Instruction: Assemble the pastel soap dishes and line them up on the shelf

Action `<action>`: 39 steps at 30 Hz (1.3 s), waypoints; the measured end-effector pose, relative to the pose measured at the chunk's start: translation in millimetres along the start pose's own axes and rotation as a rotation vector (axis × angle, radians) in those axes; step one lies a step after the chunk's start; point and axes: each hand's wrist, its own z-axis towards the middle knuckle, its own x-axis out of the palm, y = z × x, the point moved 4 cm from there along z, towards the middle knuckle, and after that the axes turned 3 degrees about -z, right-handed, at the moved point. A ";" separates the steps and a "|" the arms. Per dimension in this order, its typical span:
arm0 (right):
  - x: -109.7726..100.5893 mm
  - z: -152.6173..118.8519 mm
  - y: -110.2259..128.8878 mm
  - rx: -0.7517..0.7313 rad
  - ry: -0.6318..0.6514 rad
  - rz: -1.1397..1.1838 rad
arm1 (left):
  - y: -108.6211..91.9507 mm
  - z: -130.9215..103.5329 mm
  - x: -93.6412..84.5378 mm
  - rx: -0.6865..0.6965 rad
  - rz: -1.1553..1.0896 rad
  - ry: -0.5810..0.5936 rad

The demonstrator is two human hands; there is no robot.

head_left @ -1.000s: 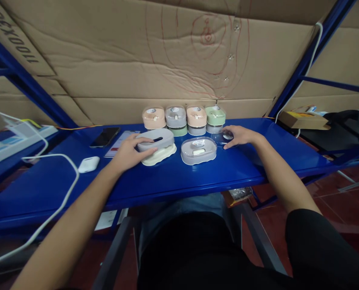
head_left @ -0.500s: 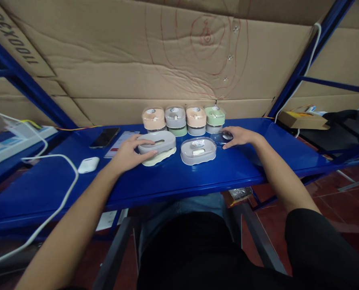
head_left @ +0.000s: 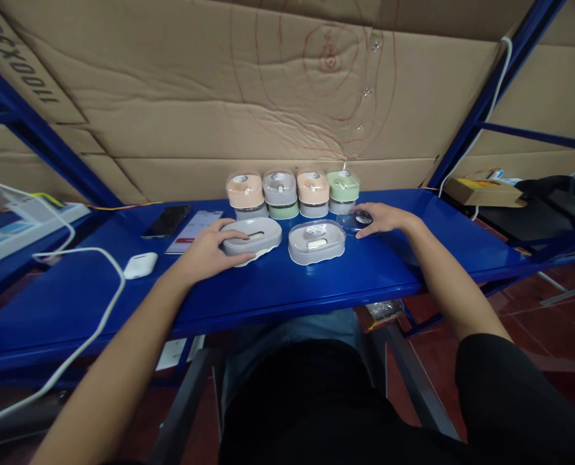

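My left hand [head_left: 210,250] grips the left end of a grey oval soap box tray [head_left: 262,234] with a slot in its middle. A cream base with a wavy edge [head_left: 268,250] shows as a thin strip under the tray. On the right, my right hand [head_left: 381,219] has its fingers around a clear lid [head_left: 347,223] with a round sticker, resting on the table. Between the hands sits a grey soap box [head_left: 317,244] with its clear lid on.
Behind the hands, several soap boxes [head_left: 280,187] in peach, grey and green stand in stacks against cardboard [head_left: 181,97]. Left on the blue table [head_left: 287,290] are a lit phone [head_left: 196,231], a dark phone [head_left: 167,221], a white earphone case [head_left: 141,265] and a white cable [head_left: 108,309].
My left hand has brought the grey tray down onto the cream base, so less of the base shows. My right hand and the clear lid stay in place.
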 end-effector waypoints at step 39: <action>-15.2 -14.3 94.0 -0.528 -0.536 0.244 | -107.1 68.3 78.3 0.124 -0.455 0.076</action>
